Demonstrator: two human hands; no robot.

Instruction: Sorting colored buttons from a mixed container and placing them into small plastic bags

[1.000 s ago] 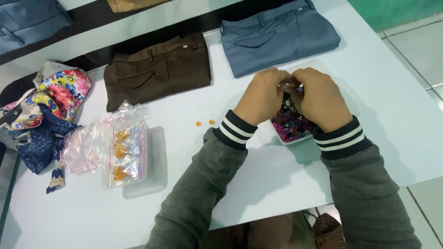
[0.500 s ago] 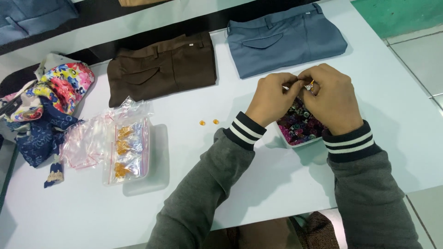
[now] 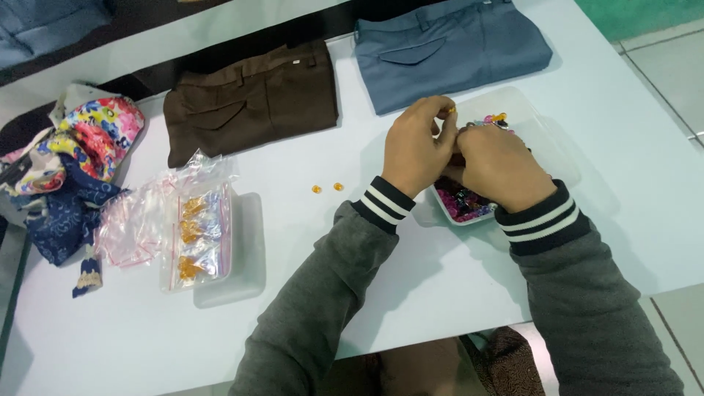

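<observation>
Brown trousers [image 3: 249, 103]; blue-grey trousers [image 3: 451, 48]; floral multicolour cloth [image 3: 95, 136]; orange beads [image 3: 327, 188]; grey sleeves [image 3: 330, 293], black-white striped cuffs.

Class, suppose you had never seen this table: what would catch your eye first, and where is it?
Probably the left hand and right hand pressed together over a clear tray of colourful beads, right of centre. Next, the bright floral cloth at the far left, then two tiny orange beads lying loose mid-table.

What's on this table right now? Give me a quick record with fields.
left hand: pinching a small orange bead
right hand: touching the left, over a clear tray of mixed beads
loose on table: two orange beads
at left: plastic bags of orange beads, floral cloth
far edge: brown trousers, blue trousers, both folded
</observation>
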